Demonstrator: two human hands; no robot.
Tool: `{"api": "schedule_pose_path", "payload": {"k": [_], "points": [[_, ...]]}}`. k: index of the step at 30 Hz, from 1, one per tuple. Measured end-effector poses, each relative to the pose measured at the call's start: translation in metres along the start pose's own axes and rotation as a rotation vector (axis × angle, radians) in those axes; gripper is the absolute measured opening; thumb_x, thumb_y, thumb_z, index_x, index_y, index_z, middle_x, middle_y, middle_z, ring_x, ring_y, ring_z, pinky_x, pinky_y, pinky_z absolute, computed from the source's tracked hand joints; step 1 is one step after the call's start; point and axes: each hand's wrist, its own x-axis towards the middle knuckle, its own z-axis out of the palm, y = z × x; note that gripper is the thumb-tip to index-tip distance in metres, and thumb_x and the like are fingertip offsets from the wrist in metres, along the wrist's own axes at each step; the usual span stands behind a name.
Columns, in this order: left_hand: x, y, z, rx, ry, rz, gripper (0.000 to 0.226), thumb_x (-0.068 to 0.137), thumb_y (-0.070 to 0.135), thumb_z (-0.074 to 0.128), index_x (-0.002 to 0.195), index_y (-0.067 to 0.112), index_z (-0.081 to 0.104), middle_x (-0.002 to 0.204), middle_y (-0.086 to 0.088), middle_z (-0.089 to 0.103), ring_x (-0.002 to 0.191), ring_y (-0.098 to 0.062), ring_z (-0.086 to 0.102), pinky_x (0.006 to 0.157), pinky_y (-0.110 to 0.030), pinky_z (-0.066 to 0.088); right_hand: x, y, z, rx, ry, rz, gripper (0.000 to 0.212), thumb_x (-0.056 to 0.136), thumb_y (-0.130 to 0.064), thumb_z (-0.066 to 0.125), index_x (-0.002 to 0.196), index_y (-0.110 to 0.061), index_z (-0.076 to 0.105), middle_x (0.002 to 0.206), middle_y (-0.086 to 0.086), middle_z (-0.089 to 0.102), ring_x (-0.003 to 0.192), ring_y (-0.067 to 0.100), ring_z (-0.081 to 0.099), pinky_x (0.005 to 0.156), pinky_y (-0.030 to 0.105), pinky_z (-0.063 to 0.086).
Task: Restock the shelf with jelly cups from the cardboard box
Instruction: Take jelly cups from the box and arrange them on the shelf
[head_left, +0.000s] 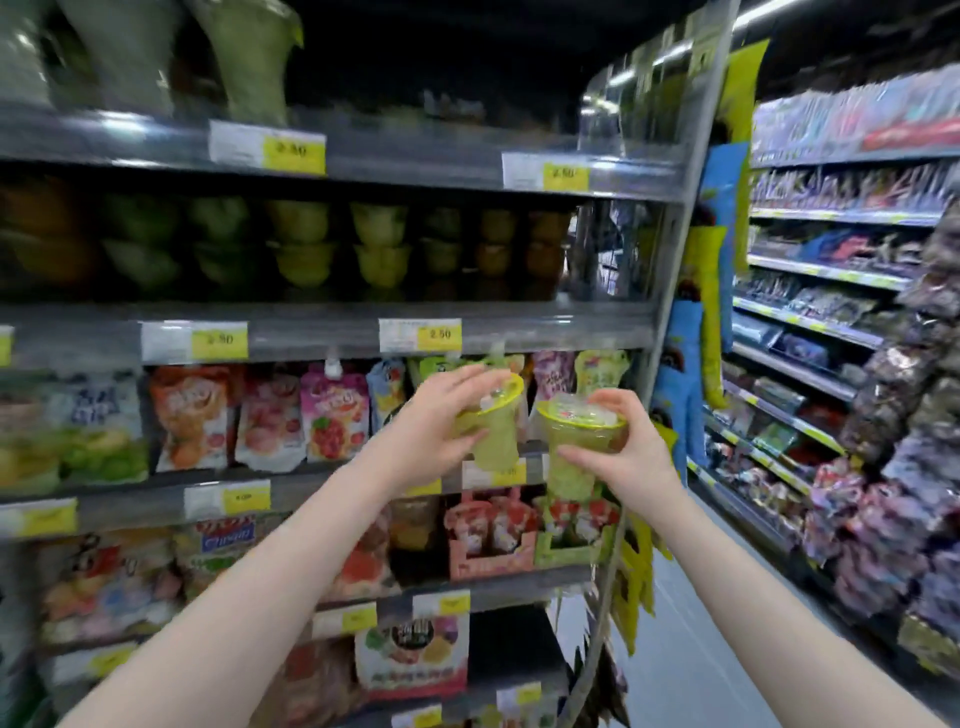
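My left hand (436, 434) grips a green jelly cup (496, 436) with a yellow-rimmed lid, tilted to the right. My right hand (631, 457) holds a second green jelly cup (574, 457) upright, thumb on its lid. Both cups hang in front of the pouch shelf, side by side and almost touching. Above them, the shelf (519, 327) with stacked green and amber jelly cups (382, 244) runs across the view. The cardboard box is not in view.
Fruit jelly pouches (270, 415) fill the shelf behind my hands. Small display cartons (493, 535) stand one shelf lower. Yellow price tags (421, 335) line the shelf edges. An aisle floor (727, 649) opens to the right, with snack shelves (831, 312) beyond.
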Motion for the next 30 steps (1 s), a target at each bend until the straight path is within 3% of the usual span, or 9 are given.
{"api": "schedule_pose_path", "payload": {"k": [5,10,13,15,19,23,26,28,30], "points": [[0.049,0.025,-0.074,0.074,0.126,0.126,0.062,0.087,0.015,0.062,0.141,0.029,0.036,0.146,-0.005,0.039,0.136,-0.021,0.031,0.111,-0.037,0.027,0.048,-0.071,-0.026,0.061,0.081,-0.148,0.053,0.067,-0.023,0.083,0.108,-0.033,0.050,0.111,-0.014,0.056,0.102,-0.003,0.053,0.081,0.012,0.046],[0.093,0.046,-0.149,0.215,0.245,0.232,0.061,0.089,0.017,0.061,0.142,0.029,0.036,0.147,-0.001,0.036,0.137,-0.015,0.028,0.109,-0.028,0.022,0.093,-0.139,-0.044,0.139,0.119,-0.308,0.054,0.069,-0.013,0.080,0.111,-0.025,0.048,0.106,-0.013,0.057,0.096,0.001,0.057,0.075,0.011,0.051],[0.122,0.050,-0.187,0.272,0.321,0.287,0.061,0.088,0.011,0.062,0.141,0.026,0.038,0.146,-0.003,0.037,0.136,-0.017,0.026,0.108,-0.030,0.021,0.128,-0.171,-0.050,0.157,0.132,-0.412,0.055,0.069,-0.014,0.082,0.110,-0.027,0.048,0.111,-0.002,0.058,0.103,0.011,0.059,0.081,0.021,0.054],[0.141,0.049,-0.207,0.316,0.375,0.321,0.060,0.086,0.007,0.063,0.140,0.022,0.040,0.143,-0.007,0.040,0.134,-0.018,0.026,0.107,-0.031,0.019,0.152,-0.187,-0.050,0.145,0.161,-0.470,0.057,0.065,-0.025,0.084,0.109,-0.032,0.049,0.116,0.002,0.056,0.108,0.018,0.058,0.088,0.033,0.054],[0.173,0.032,-0.235,0.384,0.406,0.253,0.062,0.087,0.009,0.061,0.140,0.030,0.038,0.148,-0.005,0.033,0.135,-0.023,0.024,0.107,-0.033,0.018,0.198,-0.209,-0.041,0.145,0.249,-0.563,0.058,0.062,-0.032,0.083,0.109,-0.033,0.048,0.117,0.005,0.053,0.108,0.023,0.054,0.091,0.045,0.051],[0.186,0.008,-0.238,0.408,0.381,0.186,0.062,0.087,0.007,0.061,0.140,0.029,0.039,0.149,-0.005,0.032,0.136,-0.025,0.023,0.110,-0.040,0.020,0.232,-0.217,-0.023,0.084,0.335,-0.642,0.059,0.068,-0.019,0.083,0.115,-0.022,0.048,0.118,0.002,0.048,0.107,0.013,0.047,0.087,0.018,0.043],[0.190,0.001,-0.237,0.372,0.377,0.120,0.065,0.085,0.004,0.058,0.141,0.032,0.037,0.149,-0.002,0.032,0.137,-0.021,0.020,0.110,-0.034,0.017,0.247,-0.212,-0.006,0.065,0.349,-0.650,0.058,0.069,-0.018,0.082,0.117,-0.016,0.049,0.115,0.000,0.046,0.104,0.009,0.044,0.081,0.003,0.034],[0.196,-0.004,-0.239,0.387,0.308,0.068,0.067,0.085,0.007,0.057,0.142,0.034,0.035,0.148,-0.002,0.033,0.137,-0.021,0.023,0.113,-0.036,0.019,0.255,-0.209,0.000,0.068,0.354,-0.613,0.059,0.070,-0.020,0.081,0.119,-0.017,0.049,0.115,0.001,0.047,0.103,0.009,0.044,0.079,-0.001,0.032],[0.203,-0.007,-0.241,0.384,0.246,0.035,0.064,0.086,0.012,0.058,0.142,0.035,0.035,0.146,0.000,0.037,0.136,-0.019,0.028,0.114,-0.040,0.024,0.264,-0.208,0.001,0.056,0.355,-0.576,0.061,0.070,-0.021,0.081,0.121,-0.020,0.048,0.115,0.000,0.048,0.104,0.010,0.045,0.081,0.006,0.034]]}}
